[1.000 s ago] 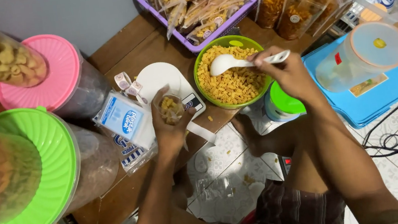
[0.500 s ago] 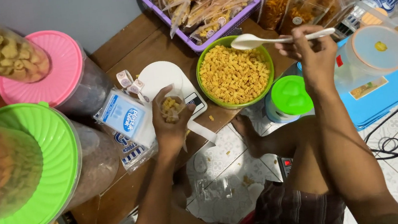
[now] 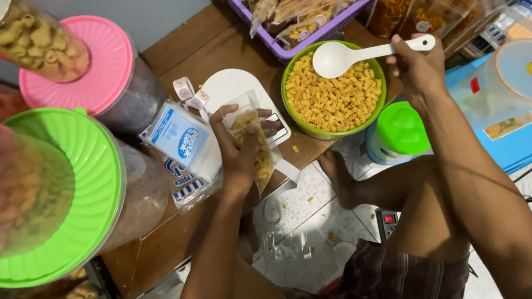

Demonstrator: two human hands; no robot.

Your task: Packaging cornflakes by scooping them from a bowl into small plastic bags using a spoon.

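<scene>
My left hand (image 3: 239, 147) grips a small clear plastic bag (image 3: 257, 150) partly filled with yellow pasta snack, held over the edge of a white kitchen scale (image 3: 231, 87). My right hand (image 3: 420, 70) holds the handle of a white plastic spoon (image 3: 344, 57), whose empty bowl hovers over a green bowl (image 3: 333, 88) full of the same yellow curly snack. The green bowl sits on a low wooden table (image 3: 212, 41) next to the scale.
A purple tray (image 3: 325, 24) of packed snack bags stands behind the bowl. Big jars with a pink lid (image 3: 76, 64) and a green lid (image 3: 74, 186) crowd the left. A green-lidded container (image 3: 399, 132), a blue lid (image 3: 527, 131) and a clear jug (image 3: 520, 74) lie right. My legs rest on tiled floor.
The spoon rose out of the snack in the bowl and now hovers empty above it. My left hand pulled the bag a little off the scale toward me.
</scene>
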